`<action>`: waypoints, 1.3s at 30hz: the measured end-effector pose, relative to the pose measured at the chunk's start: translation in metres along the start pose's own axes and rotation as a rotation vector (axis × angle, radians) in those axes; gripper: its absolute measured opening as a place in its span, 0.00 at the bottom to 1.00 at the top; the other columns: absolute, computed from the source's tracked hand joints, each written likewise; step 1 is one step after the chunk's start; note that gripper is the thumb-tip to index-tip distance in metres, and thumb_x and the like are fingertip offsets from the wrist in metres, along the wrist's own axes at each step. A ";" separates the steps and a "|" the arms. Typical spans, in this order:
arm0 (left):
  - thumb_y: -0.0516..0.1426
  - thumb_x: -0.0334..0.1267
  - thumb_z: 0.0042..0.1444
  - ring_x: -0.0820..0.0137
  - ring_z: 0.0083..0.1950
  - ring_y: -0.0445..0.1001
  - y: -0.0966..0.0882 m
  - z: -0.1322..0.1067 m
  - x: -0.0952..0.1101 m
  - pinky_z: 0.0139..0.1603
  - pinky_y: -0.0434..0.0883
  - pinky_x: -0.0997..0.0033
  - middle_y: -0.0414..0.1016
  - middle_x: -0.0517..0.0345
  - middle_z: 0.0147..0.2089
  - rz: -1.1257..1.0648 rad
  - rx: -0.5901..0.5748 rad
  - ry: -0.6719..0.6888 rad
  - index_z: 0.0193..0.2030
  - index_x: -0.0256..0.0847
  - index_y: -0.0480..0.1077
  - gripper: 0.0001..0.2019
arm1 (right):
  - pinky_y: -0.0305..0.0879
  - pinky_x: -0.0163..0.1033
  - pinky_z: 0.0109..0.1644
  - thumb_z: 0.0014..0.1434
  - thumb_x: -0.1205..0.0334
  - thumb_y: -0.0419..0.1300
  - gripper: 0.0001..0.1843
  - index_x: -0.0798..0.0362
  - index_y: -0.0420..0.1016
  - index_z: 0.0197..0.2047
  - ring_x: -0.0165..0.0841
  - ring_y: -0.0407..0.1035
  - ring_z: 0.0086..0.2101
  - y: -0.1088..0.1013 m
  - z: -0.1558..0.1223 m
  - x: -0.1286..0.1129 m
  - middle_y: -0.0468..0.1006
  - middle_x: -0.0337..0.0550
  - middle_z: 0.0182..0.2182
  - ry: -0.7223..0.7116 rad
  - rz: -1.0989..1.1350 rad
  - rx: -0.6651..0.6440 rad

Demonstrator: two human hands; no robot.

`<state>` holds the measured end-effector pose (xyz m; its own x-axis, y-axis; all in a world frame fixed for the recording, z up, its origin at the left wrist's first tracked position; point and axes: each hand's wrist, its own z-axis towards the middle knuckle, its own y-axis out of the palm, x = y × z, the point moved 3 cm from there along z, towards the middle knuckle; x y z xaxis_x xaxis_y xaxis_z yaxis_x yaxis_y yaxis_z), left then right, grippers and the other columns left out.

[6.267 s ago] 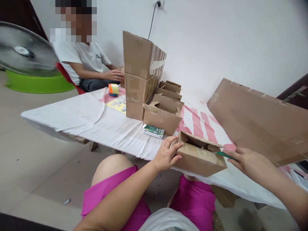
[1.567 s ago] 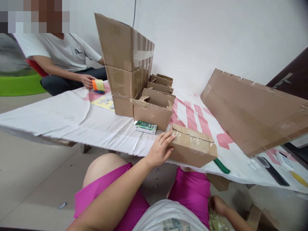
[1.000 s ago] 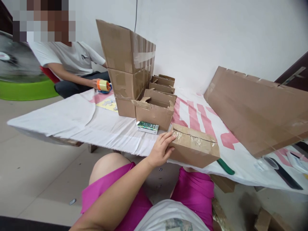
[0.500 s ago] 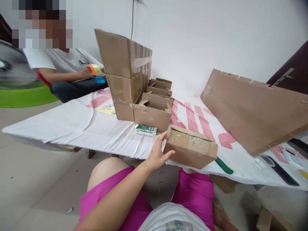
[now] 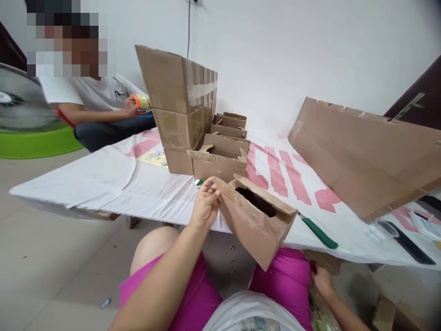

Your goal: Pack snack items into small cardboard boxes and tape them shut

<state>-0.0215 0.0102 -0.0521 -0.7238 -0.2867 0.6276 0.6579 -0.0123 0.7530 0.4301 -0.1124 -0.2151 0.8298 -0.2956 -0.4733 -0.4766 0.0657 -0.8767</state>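
My left hand (image 5: 206,208) is closed on the left end of a small cardboard box (image 5: 253,220), which is lifted off the table edge and tilted toward me, with an open slit along its top. My right hand (image 5: 322,279) is low beside my right thigh, under the table, its fingers partly hidden among crinkled clear wrap. A green-handled knife (image 5: 317,231) lies on the white cloth just right of the box. A small green and white carton (image 5: 200,183) peeks out behind my left hand.
Open small boxes (image 5: 220,162) stand in a row next to a tall taped stack (image 5: 179,105). A big flat cardboard sheet (image 5: 365,156) leans at the right. Another person (image 5: 99,110) sits at the far left holding a tape roll (image 5: 141,102). A fan (image 5: 20,99) stands behind them.
The box lay flat on the table with my left hand resting on its end; now my left hand grips it and has lifted and tilted it toward me. My right hand shows below.
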 end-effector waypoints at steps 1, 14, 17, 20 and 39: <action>0.70 0.30 0.37 0.80 0.34 0.73 -0.004 0.004 0.002 0.40 0.70 0.80 0.72 0.66 0.34 -0.015 0.007 -0.002 0.44 0.45 0.69 0.26 | 0.69 0.48 0.41 0.39 0.55 0.51 0.13 0.44 0.76 0.24 0.50 0.77 0.37 -0.006 0.005 -0.003 0.82 0.46 0.29 -0.028 0.017 -0.029; 0.70 0.28 0.36 0.79 0.33 0.74 -0.020 0.012 -0.001 0.38 0.71 0.80 0.74 0.65 0.33 0.013 0.063 -0.002 0.39 0.44 0.70 0.21 | 0.66 0.39 0.39 0.54 0.51 0.63 0.12 0.52 0.75 0.31 0.33 0.69 0.32 -0.071 -0.015 -0.142 0.76 0.42 0.29 -0.510 0.452 -0.360; 0.70 0.28 0.36 0.80 0.32 0.74 -0.019 0.013 0.000 0.36 0.71 0.81 0.74 0.67 0.31 0.010 0.062 -0.006 0.38 0.44 0.70 0.21 | 0.68 0.40 0.42 0.52 0.54 0.66 0.13 0.50 0.74 0.40 0.33 0.70 0.36 -0.079 -0.027 -0.184 0.76 0.43 0.37 -0.585 0.716 -0.093; 0.70 0.28 0.36 0.81 0.32 0.73 -0.017 0.011 0.000 0.36 0.70 0.83 0.73 0.68 0.30 0.001 0.070 -0.022 0.37 0.43 0.70 0.20 | 0.69 0.38 0.39 0.52 0.54 0.67 0.17 0.48 0.72 0.43 0.31 0.70 0.34 -0.070 -0.030 -0.205 0.75 0.42 0.38 -0.546 0.912 -0.022; 0.70 0.30 0.35 0.77 0.32 0.73 -0.010 0.005 0.000 0.35 0.69 0.78 0.73 0.67 0.30 0.020 0.037 0.009 0.35 0.43 0.69 0.20 | 0.65 0.37 0.44 0.50 0.60 0.68 0.10 0.49 0.70 0.31 0.31 0.68 0.38 -0.063 -0.033 -0.226 0.72 0.38 0.33 -0.545 0.991 0.127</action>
<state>-0.0293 0.0149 -0.0586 -0.7088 -0.2954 0.6406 0.6636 0.0287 0.7475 0.2630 -0.0817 -0.0505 0.1345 0.3917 -0.9102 -0.9860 0.1446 -0.0835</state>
